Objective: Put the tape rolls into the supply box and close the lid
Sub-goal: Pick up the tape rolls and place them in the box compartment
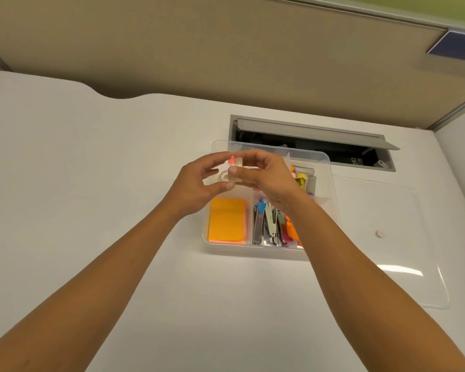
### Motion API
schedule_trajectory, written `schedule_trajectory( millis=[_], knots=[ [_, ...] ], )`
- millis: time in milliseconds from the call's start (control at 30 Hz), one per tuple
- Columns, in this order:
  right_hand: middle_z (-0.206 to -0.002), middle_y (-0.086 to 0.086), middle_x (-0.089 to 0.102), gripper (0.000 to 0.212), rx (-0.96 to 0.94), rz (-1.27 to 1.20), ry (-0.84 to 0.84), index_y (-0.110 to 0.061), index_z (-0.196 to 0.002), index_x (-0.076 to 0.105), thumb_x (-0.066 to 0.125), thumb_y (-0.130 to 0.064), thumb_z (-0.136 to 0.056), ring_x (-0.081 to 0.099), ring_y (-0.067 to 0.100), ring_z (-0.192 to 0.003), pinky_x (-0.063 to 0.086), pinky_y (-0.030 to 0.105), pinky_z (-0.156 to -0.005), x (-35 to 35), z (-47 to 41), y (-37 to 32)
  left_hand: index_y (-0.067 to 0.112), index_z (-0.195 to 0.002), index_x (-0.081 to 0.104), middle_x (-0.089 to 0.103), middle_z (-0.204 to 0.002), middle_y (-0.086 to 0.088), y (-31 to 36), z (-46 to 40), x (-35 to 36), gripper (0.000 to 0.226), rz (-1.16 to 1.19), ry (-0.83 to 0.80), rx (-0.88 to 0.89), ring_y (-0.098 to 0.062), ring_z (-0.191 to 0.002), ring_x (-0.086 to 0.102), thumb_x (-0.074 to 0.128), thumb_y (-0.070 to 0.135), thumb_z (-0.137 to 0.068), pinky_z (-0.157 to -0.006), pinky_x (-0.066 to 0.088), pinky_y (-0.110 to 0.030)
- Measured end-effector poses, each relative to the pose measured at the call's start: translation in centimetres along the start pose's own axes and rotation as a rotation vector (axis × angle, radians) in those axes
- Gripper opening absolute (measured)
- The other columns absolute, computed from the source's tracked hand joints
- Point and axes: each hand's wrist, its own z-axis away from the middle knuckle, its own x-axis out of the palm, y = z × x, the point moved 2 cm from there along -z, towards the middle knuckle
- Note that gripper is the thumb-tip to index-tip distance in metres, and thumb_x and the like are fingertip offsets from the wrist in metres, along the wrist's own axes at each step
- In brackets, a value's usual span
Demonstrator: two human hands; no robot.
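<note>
Both hands meet above the far-left part of the supply box (330,183). The right hand (269,175) pinches a small clear tape roll (235,170) between thumb and fingertips, holding it on edge. The left hand (196,186) is curled beside it, thumb and forefinger touching the roll's rim from the left. A second pale tape roll (222,176) seems to lie just below in the box, partly hidden.

The box is clear plastic with compartments: an orange sticky-note pad (227,222) near left, staplers and staple removers (269,226) in the near middle, small coloured items far right. Its clear lid (403,251) lies flat on the white desk (91,183), to the right of the box and touching it. Beyond the box an open cable tray (314,142) is sunk in the desk. A tan partition wall (199,49) stands behind, with a dark blue label (459,47) upper right.
</note>
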Motion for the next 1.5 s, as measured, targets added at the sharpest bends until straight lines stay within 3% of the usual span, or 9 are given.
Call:
schedule_trajectory(
  millis=[100, 200, 333, 467, 733, 1233, 1500],
  knots=[
    [-0.110, 0.002, 0.068, 0.041, -0.062, 0.302, 0.125, -0.018, -0.116, 0.065, 0.080, -0.025, -0.078, 0.067, 0.021, -0.098, 0.057, 0.035, -0.084, 0.1, -2.0, -0.5, 0.025, -0.129, 0.058, 0.056, -0.136, 0.002, -0.8, -0.8, -0.7, 0.048, -0.108, 0.204, -0.025, -0.012, -0.117, 0.054, 0.073, 0.025, -0.084, -0.087, 0.045, -0.013],
    [-0.117, 0.000, 0.060, 0.054, -0.073, 0.552, 0.229, -0.020, -0.124, 0.055, 0.080, -0.029, -0.077, 0.057, 0.019, -0.104, 0.049, 0.033, -0.085, 0.6, -3.8, -0.7, 0.017, -0.126, 0.060, 0.061, -0.129, -0.003, -2.3, -1.3, -1.1, 0.043, -0.162, 0.341, -0.148, -0.015, -0.110, 0.059, 0.071, 0.024, -0.086, -0.080, 0.044, -0.015],
    [-0.119, 0.009, 0.057, 0.057, -0.060, 0.746, 0.252, -0.014, -0.126, 0.044, 0.077, -0.023, -0.080, 0.046, 0.017, -0.095, 0.041, 0.029, -0.074, 2.0, -5.5, -0.6, 0.015, -0.125, 0.060, 0.066, -0.121, -0.005, -3.8, -1.6, -0.5, 0.044, -0.186, 0.267, -0.305, -0.020, -0.096, 0.066, 0.070, 0.032, -0.086, -0.085, 0.056, -0.034],
    [-0.116, 0.011, 0.059, 0.052, -0.056, 0.869, 0.276, -0.012, -0.123, 0.044, 0.074, -0.020, -0.082, 0.058, 0.025, -0.100, 0.046, 0.030, -0.073, 3.2, -6.8, 0.4, 0.012, -0.115, 0.066, 0.072, -0.100, -0.008, -4.7, -1.6, -0.2, 0.033, -0.135, 0.244, -0.352, -0.024, -0.084, 0.070, 0.071, 0.025, -0.086, -0.077, 0.061, -0.045],
    [-0.117, 0.013, 0.061, 0.055, 0.031, 0.879, 0.338, -0.012, -0.125, 0.041, 0.075, -0.019, -0.082, 0.063, 0.031, -0.102, 0.054, 0.037, -0.079, 4.2, -8.1, 2.4, 0.009, -0.108, 0.068, 0.071, -0.092, -0.007, -4.8, -1.6, -0.4, 0.027, -0.064, 0.241, -0.370, -0.019, -0.072, 0.071, 0.073, 0.020, -0.084, -0.067, 0.062, -0.038],
    [-0.128, 0.015, 0.057, 0.063, 0.081, 1.013, 0.326, -0.010, -0.135, 0.037, 0.073, -0.016, -0.084, 0.060, 0.034, -0.112, 0.053, 0.039, -0.088, 5.5, -8.9, 3.2, 0.010, -0.105, 0.067, 0.069, -0.091, -0.005, -5.3, -2.0, -0.5, 0.023, 0.001, 0.224, -0.386, -0.016, -0.079, 0.069, 0.073, 0.016, -0.084, -0.056, 0.059, -0.023],
    [-0.135, 0.016, 0.050, 0.068, 0.095, 1.055, 0.285, -0.009, -0.136, 0.037, 0.075, -0.021, -0.081, 0.053, 0.035, -0.120, 0.051, 0.041, -0.090, 5.5, -8.8, 3.0, 0.008, -0.108, 0.068, 0.070, -0.092, -0.007, -5.1, -1.8, -0.4, 0.026, -0.009, 0.244, -0.378, -0.020, -0.080, 0.070, 0.074, 0.016, -0.084, -0.063, 0.062, -0.032]
  ],
)
